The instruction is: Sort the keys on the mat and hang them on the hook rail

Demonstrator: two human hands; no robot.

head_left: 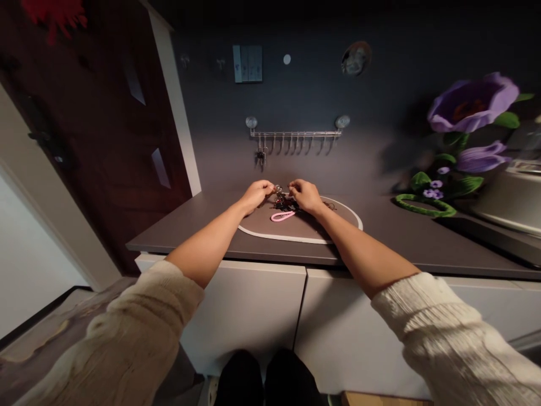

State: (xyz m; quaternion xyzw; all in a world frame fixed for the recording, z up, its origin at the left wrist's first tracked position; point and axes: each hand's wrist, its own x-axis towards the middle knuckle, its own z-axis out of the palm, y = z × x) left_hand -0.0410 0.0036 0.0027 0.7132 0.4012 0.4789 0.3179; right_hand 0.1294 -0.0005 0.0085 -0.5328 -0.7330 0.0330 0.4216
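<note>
My left hand [256, 194] pinches a bunch of keys [279, 197] by its metal ring, just above the mat. To its right, my right hand [306, 195] has its fingers curled close to the bunch; what lies between its fingertips is too small to make out. A pink strap loop [282, 216] lies on the oval mat [296, 238] below the keys. Small dark items [328, 206] sit on the mat beyond my right wrist, partly covered by it. The mat is brown with a pale rim.
On the wall hangs a clear hook rail [296, 134], with keys [261, 158] on its left end. Purple artificial flowers [473, 107] and a pale rounded object [513, 194] stand right on the dark counter [389, 237]. White cabinet doors [249, 304] are below; a dark red door [114, 113] is left.
</note>
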